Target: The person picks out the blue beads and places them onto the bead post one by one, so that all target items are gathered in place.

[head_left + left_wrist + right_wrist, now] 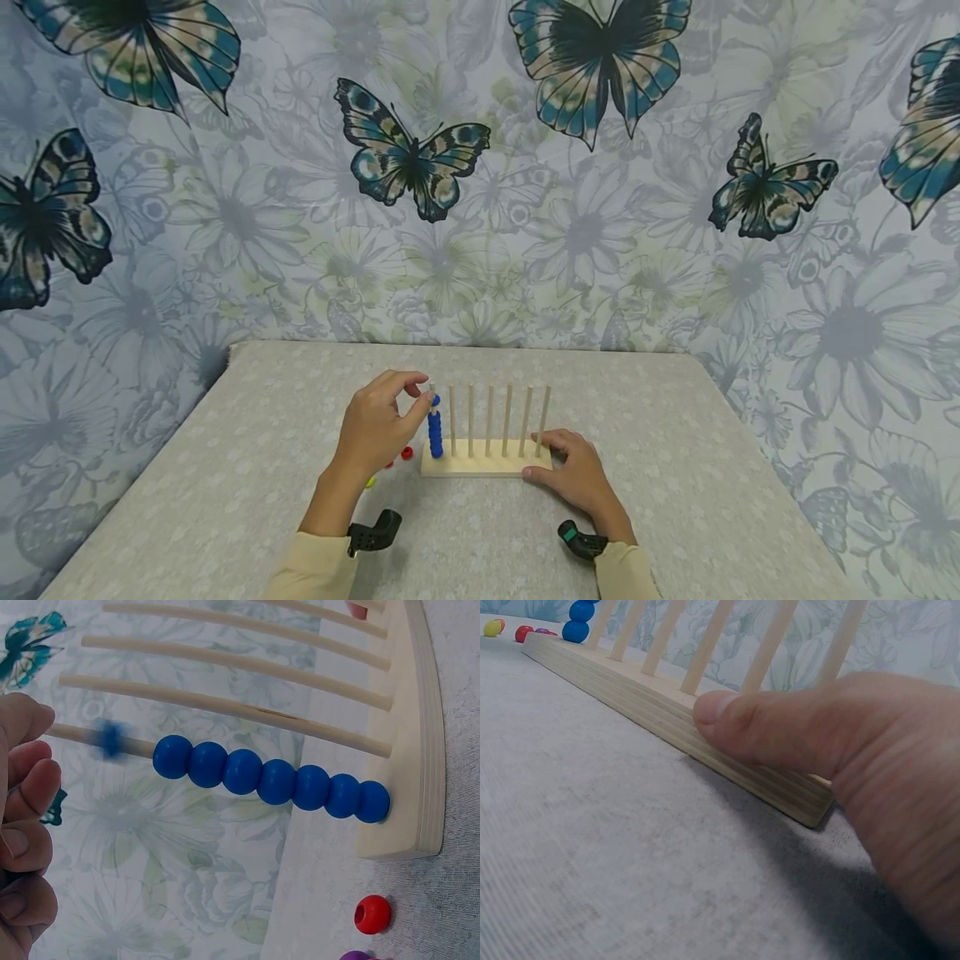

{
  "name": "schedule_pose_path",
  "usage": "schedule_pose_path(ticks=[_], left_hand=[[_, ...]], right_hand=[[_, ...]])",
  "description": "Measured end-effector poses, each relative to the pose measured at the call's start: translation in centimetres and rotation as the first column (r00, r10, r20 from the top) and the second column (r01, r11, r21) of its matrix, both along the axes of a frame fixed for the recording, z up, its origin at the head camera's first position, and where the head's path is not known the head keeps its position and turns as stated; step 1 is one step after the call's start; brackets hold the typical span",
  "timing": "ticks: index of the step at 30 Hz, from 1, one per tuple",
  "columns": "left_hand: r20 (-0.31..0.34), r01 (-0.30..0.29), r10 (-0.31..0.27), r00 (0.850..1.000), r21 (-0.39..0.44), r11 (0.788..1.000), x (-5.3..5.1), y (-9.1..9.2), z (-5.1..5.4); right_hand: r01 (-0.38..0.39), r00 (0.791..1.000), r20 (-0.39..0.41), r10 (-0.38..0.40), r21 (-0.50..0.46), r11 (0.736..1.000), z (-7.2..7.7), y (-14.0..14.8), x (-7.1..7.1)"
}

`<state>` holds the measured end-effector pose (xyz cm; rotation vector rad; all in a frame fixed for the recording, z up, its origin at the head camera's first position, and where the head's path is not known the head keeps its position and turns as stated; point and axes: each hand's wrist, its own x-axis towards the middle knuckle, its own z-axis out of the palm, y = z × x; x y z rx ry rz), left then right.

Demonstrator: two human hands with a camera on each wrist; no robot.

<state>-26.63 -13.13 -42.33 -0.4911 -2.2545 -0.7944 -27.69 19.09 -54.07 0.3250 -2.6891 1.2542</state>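
Observation:
A pale wooden peg stand (pixel 480 468) with a row of upright pegs rests on the table. Its leftmost peg carries a stack of round blue beads (pixel 242 772). Higher on that peg, a blurred blue bead (pixel 112 740) is threaded, apart from the stack and from the fingers. Beside the peg's top is my left hand (pixel 377 427), thumb and forefinger parted, with no bead between them. My right hand (pixel 576 473) grips the stand's right end, the thumb (pixel 742 724) on its front edge. The right fingers behind the stand are mostly hidden.
Left of the stand lie a red bead (pixel 373 914), a yellow bead (pixel 371 481) and a partly cut-off purple bead (pixel 355 955), with others partly hidden by my left hand. A patterned cloth (pixel 645 400) covers the table. Behind it hangs a butterfly-print backdrop (pixel 570 250).

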Motion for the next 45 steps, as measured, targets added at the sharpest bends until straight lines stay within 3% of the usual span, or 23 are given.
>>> schedule_pose_path(ticks=[11, 19, 26, 34, 38, 41, 45], left_hand=[[0.002, 0.018, -0.018, 1.000, 0.025, 1.000, 0.7, 0.1, 0.1], [-0.055, 0.048, -0.044, 0.998, 0.067, 0.997, 1.2, -0.2, 0.3], [-0.095, 0.033, -0.026, 0.995, 0.082, 0.996, 1.3, -0.6, -0.8], [-0.065, -0.025, 0.030, 0.997, 0.069, 0.997, 0.9, -1.7, -2.8], [-0.019, -0.093, 0.094, 0.995, 0.040, 0.995, 0.6, -2.4, -3.6], [0.032, -0.134, 0.133, 0.991, 0.012, 0.991, 0.5, -3.2, -4.1], [0.116, -0.112, 0.115, 0.987, -0.030, 0.993, 0.1, -4.0, -4.4]], right_hand=[[0.007, 1.000, 0.003, -0.007, 0.019, 1.000, -0.2, 0.5, -0.1], [-0.001, 1.000, -0.009, 0.001, 0.011, 1.000, 0.2, 0.7, -0.1], [0.007, 1.000, 0.018, -0.007, 0.013, 1.000, 0.5, 1.2, 0.0], [-0.023, 1.000, -0.002, 0.023, -0.028, 0.999, 0.7, 1.7, 0.1], [-0.040, 0.998, -0.060, 0.037, -0.056, 0.998, 0.7, 1.8, 0.0], [-0.010, 0.994, -0.107, 0.000, -0.100, 0.995, 0.8, 1.8, -0.2], [0.060, 0.971, -0.219, -0.091, -0.145, 0.988, 1.2, 2.0, -0.5]])
